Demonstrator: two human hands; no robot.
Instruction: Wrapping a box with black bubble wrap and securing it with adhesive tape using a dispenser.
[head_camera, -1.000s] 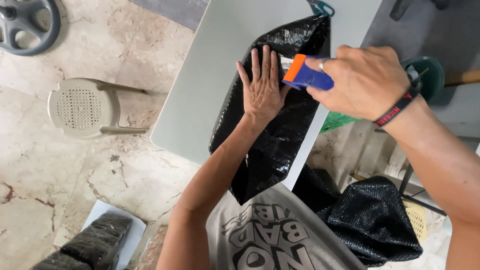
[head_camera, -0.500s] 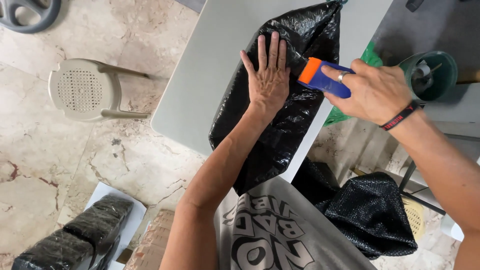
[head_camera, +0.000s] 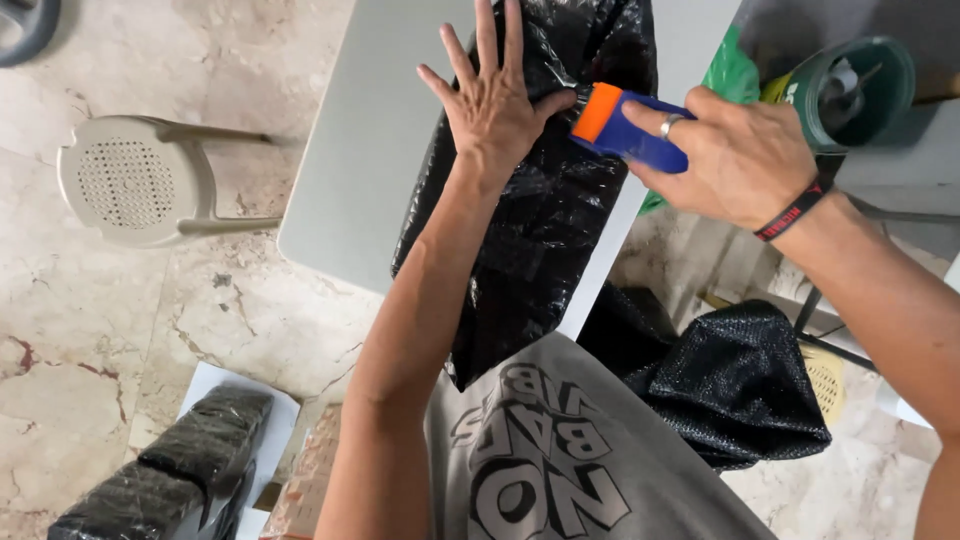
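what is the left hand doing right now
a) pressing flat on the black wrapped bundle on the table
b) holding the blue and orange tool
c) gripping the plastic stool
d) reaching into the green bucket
a: the left hand lies spread, fingers splayed, on the black wrapped bundle on the table, while the right hand holds the blue and orange tool.

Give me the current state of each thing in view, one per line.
Left hand: flat, fingers spread, pressing the black wrapped bundle.
Right hand: gripping the blue and orange tape dispenser against the bundle.
Bundle: lying lengthwise on the grey table.
Plastic stool: upright, unoccupied.
Green bucket: open, contents unclear.
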